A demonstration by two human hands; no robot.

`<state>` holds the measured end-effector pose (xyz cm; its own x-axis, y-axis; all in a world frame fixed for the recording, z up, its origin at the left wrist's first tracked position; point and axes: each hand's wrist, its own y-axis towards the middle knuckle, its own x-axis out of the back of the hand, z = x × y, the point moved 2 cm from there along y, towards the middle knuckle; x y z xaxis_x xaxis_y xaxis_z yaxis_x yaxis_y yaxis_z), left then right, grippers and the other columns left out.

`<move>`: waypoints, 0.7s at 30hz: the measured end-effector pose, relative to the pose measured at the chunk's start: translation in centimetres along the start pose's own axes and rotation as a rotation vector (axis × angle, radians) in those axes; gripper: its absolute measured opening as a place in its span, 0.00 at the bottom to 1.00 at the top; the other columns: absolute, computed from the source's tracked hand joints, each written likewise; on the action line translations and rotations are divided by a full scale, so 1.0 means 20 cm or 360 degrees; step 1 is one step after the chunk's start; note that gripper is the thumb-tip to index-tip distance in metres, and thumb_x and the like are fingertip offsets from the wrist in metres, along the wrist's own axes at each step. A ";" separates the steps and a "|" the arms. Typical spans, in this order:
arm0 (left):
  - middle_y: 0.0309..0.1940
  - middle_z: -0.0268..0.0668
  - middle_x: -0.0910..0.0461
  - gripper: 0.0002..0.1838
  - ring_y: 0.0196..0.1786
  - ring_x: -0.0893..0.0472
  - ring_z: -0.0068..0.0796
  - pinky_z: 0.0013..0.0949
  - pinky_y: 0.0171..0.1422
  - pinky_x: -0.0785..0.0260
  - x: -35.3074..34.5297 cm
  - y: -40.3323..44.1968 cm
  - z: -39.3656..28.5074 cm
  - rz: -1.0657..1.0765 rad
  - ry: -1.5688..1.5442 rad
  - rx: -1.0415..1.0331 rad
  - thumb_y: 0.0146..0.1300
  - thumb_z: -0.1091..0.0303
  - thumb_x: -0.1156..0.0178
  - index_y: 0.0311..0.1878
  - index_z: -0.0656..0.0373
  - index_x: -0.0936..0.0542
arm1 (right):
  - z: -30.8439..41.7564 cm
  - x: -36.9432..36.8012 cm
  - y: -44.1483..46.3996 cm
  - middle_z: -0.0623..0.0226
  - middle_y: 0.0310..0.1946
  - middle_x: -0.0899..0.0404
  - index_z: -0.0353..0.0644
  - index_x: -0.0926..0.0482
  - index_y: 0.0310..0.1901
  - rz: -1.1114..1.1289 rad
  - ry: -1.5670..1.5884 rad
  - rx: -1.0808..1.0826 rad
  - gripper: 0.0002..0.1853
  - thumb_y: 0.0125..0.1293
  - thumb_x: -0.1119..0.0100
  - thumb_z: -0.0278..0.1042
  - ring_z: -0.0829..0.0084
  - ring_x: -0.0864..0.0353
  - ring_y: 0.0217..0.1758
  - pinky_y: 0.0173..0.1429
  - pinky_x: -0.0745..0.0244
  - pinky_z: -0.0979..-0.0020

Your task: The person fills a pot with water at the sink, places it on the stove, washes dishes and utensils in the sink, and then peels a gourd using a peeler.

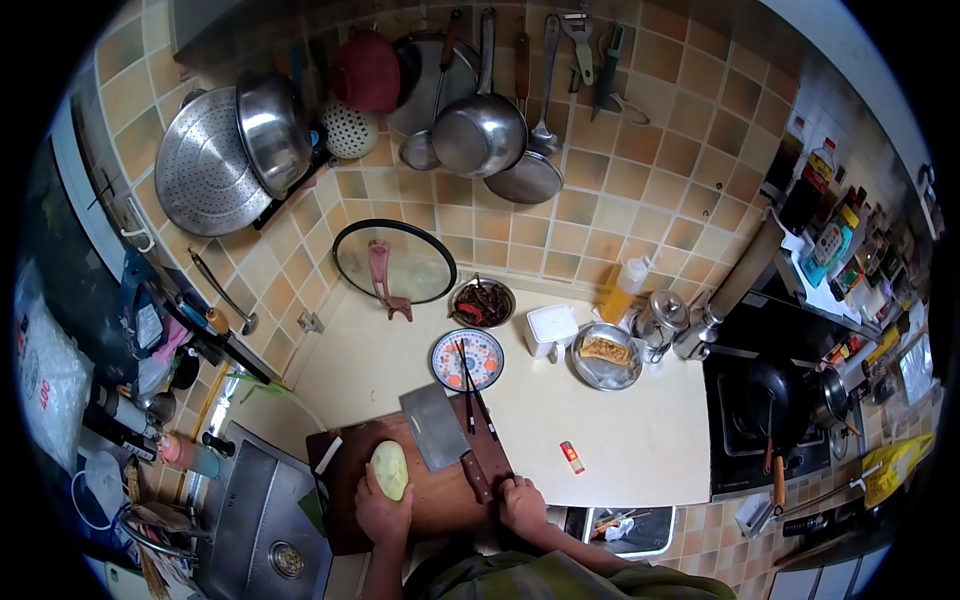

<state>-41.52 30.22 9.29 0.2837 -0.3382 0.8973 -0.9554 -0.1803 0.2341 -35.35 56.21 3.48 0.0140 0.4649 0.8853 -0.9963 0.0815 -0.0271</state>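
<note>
My left hand (384, 514) is closed around a pale green, oval, peeled vegetable (391, 470), whose exact kind I cannot make out. It is over the left half of a brown cutting board (430, 515). A cleaver (434, 428) lies flat on the board, its wooden handle pointing toward me. Just right of that handle, at the board's right edge, is my right hand (523, 507) with curled fingers. Whatever they may hold is hidden. A white stick-like piece (328, 454) lies at the board's left edge. Dark chopsticks (470, 392) rest across a patterned plate (490, 371) behind the cleaver.
A sink (235, 515) is on the left and a stove with a wok (775, 390) on the right. Along the back stand a glass lid (420, 262), a bowl of dark red food (482, 302), a white lidded container (551, 330) and a metal plate (600, 377). An open drawer (640, 535) sits below the counter.
</note>
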 end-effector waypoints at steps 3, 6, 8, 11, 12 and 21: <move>0.57 0.51 0.23 0.51 0.55 0.21 0.54 0.49 0.59 0.25 0.00 0.00 -0.01 0.0007 0.0008 0.0016 0.45 0.50 0.22 0.71 0.60 0.31 | -0.01 -0.02 0.00 0.50 0.44 0.20 0.41 0.22 0.42 0.0020 -0.0027 -0.0014 0.13 0.53 0.38 0.29 0.48 0.20 0.49 0.53 0.21 0.52; 0.57 0.51 0.23 0.50 0.55 0.21 0.54 0.49 0.58 0.25 0.00 0.00 -0.01 0.0010 0.0004 0.0021 0.45 0.50 0.22 0.71 0.59 0.31 | -0.01 0.00 0.00 0.49 0.44 0.21 0.41 0.22 0.43 0.0038 -0.0006 0.0001 0.13 0.54 0.37 0.30 0.48 0.21 0.50 0.53 0.21 0.52; 0.57 0.51 0.23 0.50 0.54 0.21 0.54 0.49 0.58 0.24 0.00 0.00 -0.01 -0.0011 -0.0001 0.0004 0.45 0.50 0.22 0.71 0.59 0.31 | -0.01 -0.01 0.00 0.49 0.44 0.21 0.40 0.23 0.43 0.0041 0.0011 -0.0002 0.14 0.54 0.37 0.30 0.48 0.21 0.50 0.54 0.22 0.52; 0.56 0.51 0.23 0.50 0.54 0.21 0.54 0.49 0.58 0.24 0.01 0.00 -0.01 -0.0005 -0.0002 0.0005 0.45 0.50 0.21 0.71 0.59 0.31 | -0.01 0.00 0.00 0.49 0.44 0.21 0.40 0.23 0.43 0.0051 0.0014 0.0002 0.14 0.53 0.37 0.30 0.48 0.21 0.50 0.55 0.22 0.52; 0.56 0.51 0.23 0.51 0.54 0.21 0.54 0.50 0.58 0.24 0.01 0.00 -0.01 0.0003 -0.0001 0.0009 0.45 0.50 0.21 0.71 0.59 0.31 | 0.00 0.01 0.00 0.49 0.44 0.21 0.40 0.23 0.43 0.0056 0.0012 0.0004 0.15 0.53 0.37 0.30 0.48 0.21 0.50 0.55 0.22 0.52; 0.56 0.50 0.23 0.51 0.54 0.21 0.54 0.49 0.58 0.24 0.02 0.00 -0.02 -0.0029 0.0003 -0.0012 0.44 0.50 0.21 0.72 0.59 0.32 | -0.01 0.00 0.01 0.49 0.43 0.21 0.40 0.23 0.42 0.0028 0.0030 0.0020 0.15 0.52 0.37 0.29 0.47 0.21 0.49 0.54 0.22 0.51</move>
<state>-41.40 30.45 9.70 0.3011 -0.3331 0.8935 -0.9505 -0.1796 0.2534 -35.46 56.37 3.41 -0.0020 0.4824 0.8759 -0.9974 0.0622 -0.0365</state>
